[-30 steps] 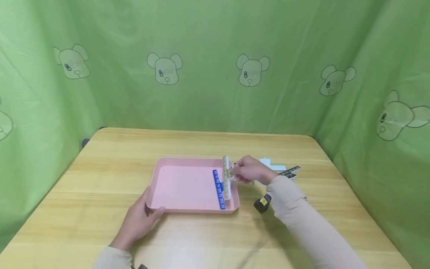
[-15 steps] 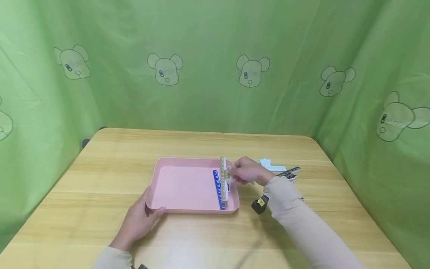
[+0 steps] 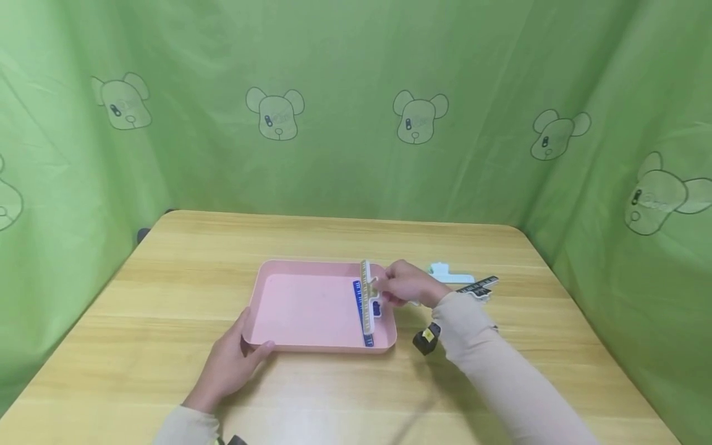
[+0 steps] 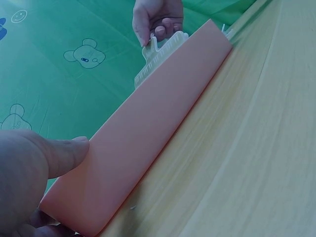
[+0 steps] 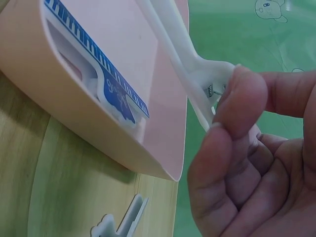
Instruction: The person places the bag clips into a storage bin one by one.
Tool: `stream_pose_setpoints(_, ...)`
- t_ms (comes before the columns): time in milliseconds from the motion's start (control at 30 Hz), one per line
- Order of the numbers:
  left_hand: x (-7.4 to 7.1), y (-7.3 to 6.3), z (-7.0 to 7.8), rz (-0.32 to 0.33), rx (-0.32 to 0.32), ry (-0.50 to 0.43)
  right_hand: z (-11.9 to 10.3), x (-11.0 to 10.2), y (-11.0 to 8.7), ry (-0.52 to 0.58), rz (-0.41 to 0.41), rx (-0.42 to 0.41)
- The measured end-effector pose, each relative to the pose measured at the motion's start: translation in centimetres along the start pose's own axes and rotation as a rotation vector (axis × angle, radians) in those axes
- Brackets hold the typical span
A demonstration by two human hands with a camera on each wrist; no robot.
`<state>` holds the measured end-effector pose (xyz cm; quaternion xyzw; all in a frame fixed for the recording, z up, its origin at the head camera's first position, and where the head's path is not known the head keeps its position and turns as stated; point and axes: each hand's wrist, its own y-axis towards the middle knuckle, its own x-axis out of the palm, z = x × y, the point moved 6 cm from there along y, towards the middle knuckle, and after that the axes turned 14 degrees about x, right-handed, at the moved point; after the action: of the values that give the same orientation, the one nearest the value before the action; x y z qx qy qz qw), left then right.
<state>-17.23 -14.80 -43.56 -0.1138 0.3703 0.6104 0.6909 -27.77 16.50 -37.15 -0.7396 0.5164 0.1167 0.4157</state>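
Note:
Over the right end of the pink tray [image 3: 306, 312], my right hand [image 3: 408, 284] pinches a spring clip by its handle between thumb and fingers. This clip [image 3: 366, 312] is white with a gold piano-key strip, and its long bar stands lengthwise above the tray floor. Its small metal spring shows in the right wrist view. Beneath it a blue piano-key spring clip [image 5: 116, 84] lies inside the tray along the right wall. At the front left corner my left hand [image 3: 225, 371] holds the tray, thumb on the front wall and the other fingers partly hidden round the side.
To the right of the tray, a pale blue clip [image 3: 456, 279] and a black piano-key clip [image 3: 484, 285] lie on the wooden table [image 3: 311, 402]. Part of the pile is hidden behind my right hand. A green curtain [image 3: 345, 179] surrounds the table.
My right hand has carried the gold-strip clip slightly left and lower over the blue clip. My left hand and the tray have stayed in place.

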Motion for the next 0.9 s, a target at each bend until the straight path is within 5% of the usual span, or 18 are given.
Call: stream_pose_setpoints(900, 0.0, 0.0, 0.1, 0.005, 0.016, 0.005, -0.9, 1.4, 0.8, -0.027, -0.017, -0.002)
